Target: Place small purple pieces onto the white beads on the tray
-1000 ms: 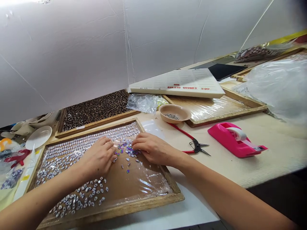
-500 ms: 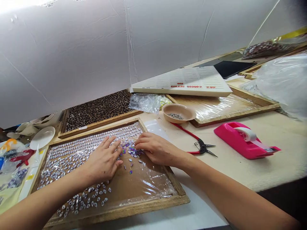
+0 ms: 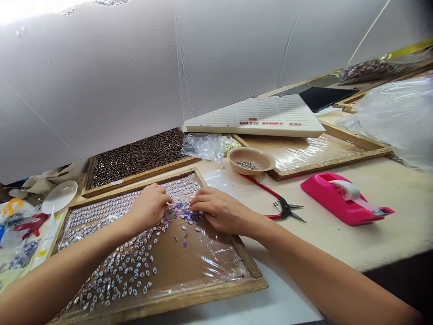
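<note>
A wooden-framed tray [image 3: 216,292] covered in clear film lies in front of me, with many small eye-shaped stones [image 3: 130,271] spread over its left and upper parts. Near its upper right is a loose pile of purple and pale stones [image 3: 184,210]. My left hand [image 3: 152,205] is over the rows just left of the pile, its fingers drawn together; what they hold, if anything, is too small to name. At the pile's right side my right hand [image 3: 216,208] rests with bent fingers pressed together, the tips hidden among the stones.
Behind the tray are a frame of dark beads [image 3: 135,155], a tan bowl [image 3: 260,158] of small metal bits and a white board [image 3: 257,118]. Red-handled pliers [image 3: 286,207] and a pink tape dispenser [image 3: 341,203] lie right. A white plate [image 3: 61,195] sits left.
My left hand has risen off the film, and its spread fingers have closed together, uncovering more stones below it. My right hand has stayed at the pile.
</note>
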### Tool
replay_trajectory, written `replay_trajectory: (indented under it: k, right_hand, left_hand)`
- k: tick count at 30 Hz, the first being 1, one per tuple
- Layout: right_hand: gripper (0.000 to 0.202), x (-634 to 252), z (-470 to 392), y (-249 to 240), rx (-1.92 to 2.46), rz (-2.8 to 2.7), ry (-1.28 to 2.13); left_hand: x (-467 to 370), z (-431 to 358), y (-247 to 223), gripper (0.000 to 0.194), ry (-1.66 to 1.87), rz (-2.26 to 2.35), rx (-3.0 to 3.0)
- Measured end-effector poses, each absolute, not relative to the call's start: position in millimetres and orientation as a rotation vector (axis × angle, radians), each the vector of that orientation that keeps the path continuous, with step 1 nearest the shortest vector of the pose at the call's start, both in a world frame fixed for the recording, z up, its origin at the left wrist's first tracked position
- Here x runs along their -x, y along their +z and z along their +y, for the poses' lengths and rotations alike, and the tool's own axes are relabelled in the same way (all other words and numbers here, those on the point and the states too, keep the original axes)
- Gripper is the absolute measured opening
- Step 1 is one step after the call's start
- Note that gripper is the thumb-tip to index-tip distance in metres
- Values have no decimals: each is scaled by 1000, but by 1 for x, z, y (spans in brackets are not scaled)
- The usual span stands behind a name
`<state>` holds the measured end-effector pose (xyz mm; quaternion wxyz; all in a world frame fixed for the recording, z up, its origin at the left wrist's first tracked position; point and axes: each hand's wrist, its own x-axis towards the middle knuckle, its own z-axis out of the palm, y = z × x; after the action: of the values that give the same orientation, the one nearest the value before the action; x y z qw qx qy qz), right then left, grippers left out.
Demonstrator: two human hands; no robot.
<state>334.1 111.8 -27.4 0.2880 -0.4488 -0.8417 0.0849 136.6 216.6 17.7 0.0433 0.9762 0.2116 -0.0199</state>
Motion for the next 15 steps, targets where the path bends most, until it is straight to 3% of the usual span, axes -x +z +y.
replay_trajectory:
  k: [15]
  right_hand:
    - [30,-336,111,-26,1187,-2243,193]
  left_hand:
    - [-144,228,3,18,-138,582,-3008]
